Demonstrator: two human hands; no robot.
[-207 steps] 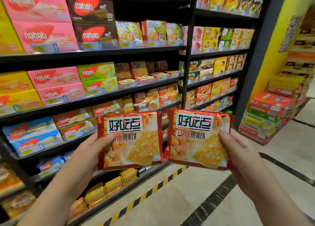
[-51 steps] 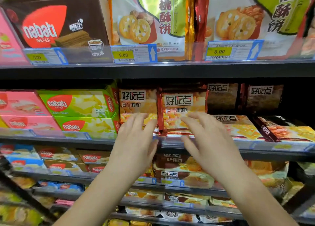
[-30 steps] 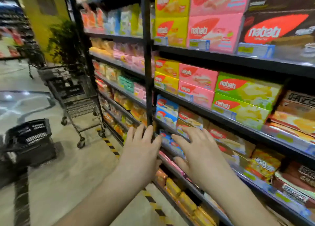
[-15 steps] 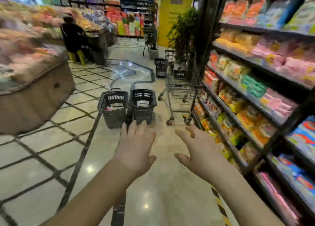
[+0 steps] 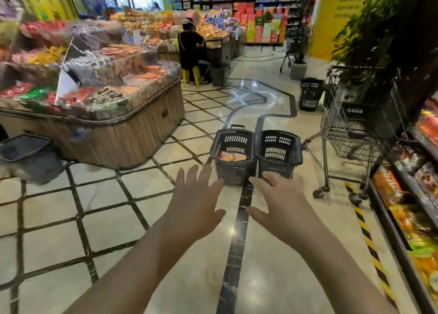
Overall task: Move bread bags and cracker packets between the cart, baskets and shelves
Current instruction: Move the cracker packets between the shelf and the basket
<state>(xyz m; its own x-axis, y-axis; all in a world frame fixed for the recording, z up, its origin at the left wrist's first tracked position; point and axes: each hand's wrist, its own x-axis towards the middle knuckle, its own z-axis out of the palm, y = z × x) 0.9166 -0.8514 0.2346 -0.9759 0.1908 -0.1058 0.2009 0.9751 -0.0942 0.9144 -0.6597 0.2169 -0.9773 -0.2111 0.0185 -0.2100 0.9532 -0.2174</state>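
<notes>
Left hand and right hand released, empty. At 12 o'clock, dark slotted plastic basket with red-orange packets, hard against seemingly empty twin basket at 1 o'clock: risk of reaching into the wrong one.

The glossy cream tiled floor, crossed by dark lines, carries a dark grey plastic basket touching a second dark grey basket on its right. A wire shopping cart stands near, a slatted wooden display stand well apart.
</notes>
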